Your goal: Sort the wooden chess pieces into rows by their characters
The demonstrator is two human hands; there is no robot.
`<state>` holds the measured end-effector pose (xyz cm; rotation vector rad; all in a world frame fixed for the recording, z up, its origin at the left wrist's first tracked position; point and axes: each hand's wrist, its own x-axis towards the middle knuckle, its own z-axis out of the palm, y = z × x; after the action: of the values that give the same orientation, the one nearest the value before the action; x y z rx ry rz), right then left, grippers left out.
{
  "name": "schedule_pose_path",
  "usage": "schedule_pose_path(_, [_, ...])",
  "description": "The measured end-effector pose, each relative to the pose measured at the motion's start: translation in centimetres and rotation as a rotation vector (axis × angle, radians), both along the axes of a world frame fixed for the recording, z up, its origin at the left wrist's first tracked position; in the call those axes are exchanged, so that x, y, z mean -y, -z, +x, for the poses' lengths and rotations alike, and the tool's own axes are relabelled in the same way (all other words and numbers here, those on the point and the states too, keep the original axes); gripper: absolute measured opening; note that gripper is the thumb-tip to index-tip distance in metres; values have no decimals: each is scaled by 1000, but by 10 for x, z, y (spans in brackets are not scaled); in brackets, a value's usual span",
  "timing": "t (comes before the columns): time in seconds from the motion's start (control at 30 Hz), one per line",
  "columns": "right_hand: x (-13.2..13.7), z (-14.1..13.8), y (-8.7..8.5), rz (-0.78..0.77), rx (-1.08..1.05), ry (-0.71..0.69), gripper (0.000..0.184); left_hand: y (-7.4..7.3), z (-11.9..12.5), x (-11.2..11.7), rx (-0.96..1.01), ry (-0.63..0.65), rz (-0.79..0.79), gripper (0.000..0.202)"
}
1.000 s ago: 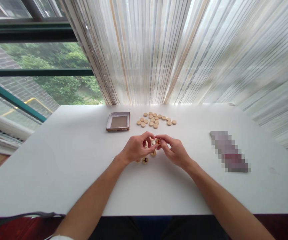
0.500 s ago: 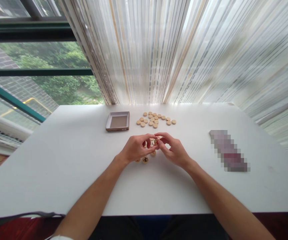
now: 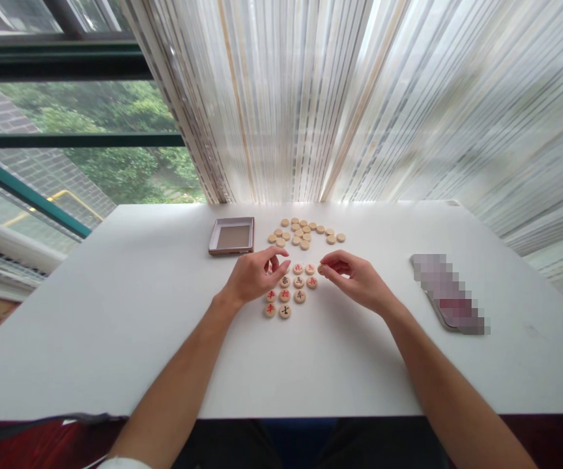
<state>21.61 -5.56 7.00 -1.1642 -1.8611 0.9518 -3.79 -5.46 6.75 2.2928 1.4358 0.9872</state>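
Observation:
Several round wooden game pieces [image 3: 299,282] lie face up in short rows at the middle of the white table [image 3: 115,312], marked in red or black. My left hand [image 3: 255,279] hovers at the left end of these rows, fingers loosely curled, thumb and forefinger apart, nothing visible in them. My right hand [image 3: 357,279] is at the right end, thumb and forefinger pinched on one wooden piece [image 3: 320,268] that sits at table level beside the top row.
A loose cluster of face-down wooden pieces [image 3: 305,233] lies farther back. A shallow square box tray [image 3: 231,236] sits to its left. A blurred-out flat object [image 3: 450,294] lies at the right. Striped curtains and a window stand behind the table.
Both hands were pinched together over the pieces around one red-marked piece. They have moved apart, uncovering the rows, and my right hand now holds a piece at the top row's right end.

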Motion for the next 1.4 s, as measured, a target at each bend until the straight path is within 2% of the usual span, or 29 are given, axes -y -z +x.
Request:
schedule_pose_path(0.17, [1, 10, -7, -239, 27, -169, 26, 3, -9, -6, -22, -58, 16, 19])
schedule_pose_path(0.27, [8, 4, -8, -361, 17, -294, 23, 5, -10, -8, -33, -64, 22, 21])
schedule_pose_path(0.37, [18, -7, -5, -410, 54, -392, 18, 7, -9, -8, -42, -55, 12, 23])
schedule_pose_path(0.43, [24, -14, -1, -386, 101, -402, 16, 7, -9, -8, -48, -45, 4, 23])
schedule_pose_path(0.57, [31, -21, 4, -271, 197, -336, 14, 6, -9, -7, -46, -38, -1, 23])
schedule_pose_path(0.87, [35, -25, 6, -118, 315, -246, 17, 5, -7, -6, -47, -43, -3, 25])
schedule_pose_path(1.17, [33, -21, 2, -193, 271, -334, 14, 4, -8, -6, -49, -39, -22, 24])
schedule_pose_path(1.4, [35, -23, 4, -167, 293, -291, 10, 6, -8, -6, -40, -30, -9, 23])
